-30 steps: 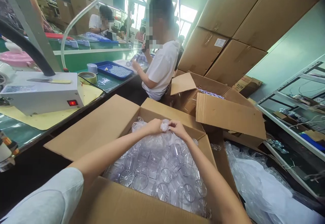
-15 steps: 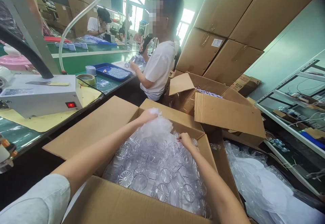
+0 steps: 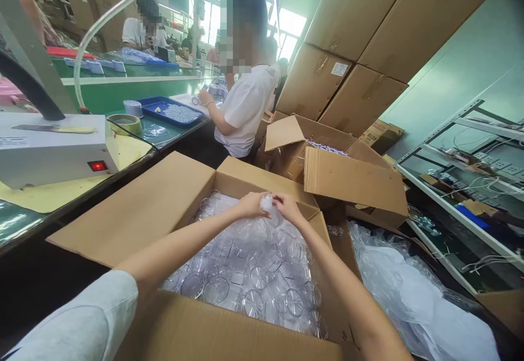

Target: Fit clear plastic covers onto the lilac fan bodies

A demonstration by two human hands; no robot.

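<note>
An open cardboard box (image 3: 184, 317) in front of me holds several clear plastic cups (image 3: 252, 302), with ribbed round bases or rims facing up, among translucent plastic film. Over the far part of the box, my left hand (image 3: 252, 206) is closed around a bunched wad of translucent plastic film (image 3: 267, 204). My right hand (image 3: 288, 209) meets it from the right, fingers pinched at the wad's edge. What lies between those right fingertips is too small to make out.
Left is a bench with a grey machine (image 3: 57, 151), tape roll (image 3: 125, 124) and blue tray (image 3: 172, 111) of small pieces. A co-worker (image 3: 245, 99) stands ahead. Another open carton (image 3: 352, 178), stacked cartons (image 3: 360, 88), plastic bags (image 3: 409, 290) and a metal shelf (image 3: 462, 203) are right.
My left hand has moved right and down with the film, which is now bunched smaller. My right hand has come up and left to meet it. The view has shifted slightly right.
</note>
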